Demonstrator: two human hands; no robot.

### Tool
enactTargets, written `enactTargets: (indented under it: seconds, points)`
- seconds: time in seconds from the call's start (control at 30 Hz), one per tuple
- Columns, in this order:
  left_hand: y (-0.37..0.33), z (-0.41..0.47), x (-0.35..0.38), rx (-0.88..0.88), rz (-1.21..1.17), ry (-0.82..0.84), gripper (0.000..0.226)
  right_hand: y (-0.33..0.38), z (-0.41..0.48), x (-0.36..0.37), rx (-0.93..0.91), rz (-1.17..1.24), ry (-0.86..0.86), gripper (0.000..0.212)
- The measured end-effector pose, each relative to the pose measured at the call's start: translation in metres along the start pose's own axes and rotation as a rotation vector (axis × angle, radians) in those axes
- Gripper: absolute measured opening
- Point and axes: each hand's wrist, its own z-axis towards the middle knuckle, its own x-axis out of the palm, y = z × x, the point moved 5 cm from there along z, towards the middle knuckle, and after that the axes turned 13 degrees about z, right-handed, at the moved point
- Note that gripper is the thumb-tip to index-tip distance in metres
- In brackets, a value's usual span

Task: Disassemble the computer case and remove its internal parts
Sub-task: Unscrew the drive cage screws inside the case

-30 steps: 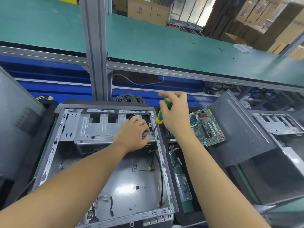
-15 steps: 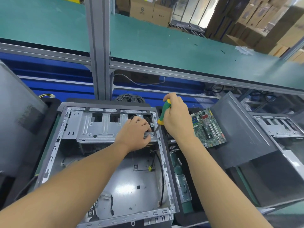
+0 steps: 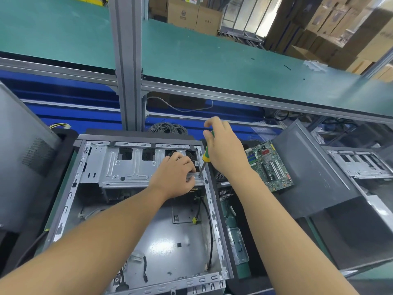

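Note:
An open grey computer case (image 3: 70, 194) lies flat in front of me, its floor mostly bare apart from black cables. A silver drive cage (image 3: 125, 169) spans its far end. My left hand (image 3: 174, 177) rests on the cage's right end with fingers curled over the edge. My right hand (image 3: 225, 150) grips a green and yellow screwdriver (image 3: 205, 155), held upright, its tip set at the cage's right corner by the case wall.
A green motherboard (image 3: 270, 167) lies to the right of the case. A dark side panel (image 3: 308, 173) leans beside it, and a second open case (image 3: 361, 165) lies at far right. A grey panel (image 3: 19, 158) stands at left. A coiled cable (image 3: 168, 128) sits behind the case.
My right hand has shifted its grip on the screwdriver handle, fingers lifting at the top. My left hand stays on the cage.

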Motion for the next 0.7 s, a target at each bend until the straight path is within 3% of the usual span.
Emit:
enactTargets:
  seconds: [0.13,0.37,0.5,0.57,0.7]
  points:
    - [0.0003,0.0003,-0.0002,-0.005,-0.007,-0.011,0.035,-0.0047,0.0015,-0.0047,0.115,0.202,0.030,0.017]
    - [0.0003,-0.0002,-0.0008,-0.007,-0.012,-0.024,0.034,0.0008,0.0011,-0.0015,0.110,0.180,0.087,0.007]
    - [0.0002,-0.0004,-0.0006,-0.006,-0.003,-0.018,0.034,0.0033,0.0007,0.0008,-0.058,-0.164,0.043,0.031]
    - [0.0003,-0.0008,-0.0002,-0.006,-0.005,-0.014,0.035,0.0019,0.0016,-0.0011,-0.069,-0.264,0.037,0.032]
    - [0.0004,0.0002,-0.0003,-0.009,-0.010,-0.011,0.032,0.0032,0.0035,-0.0026,-0.039,-0.042,0.078,0.021]
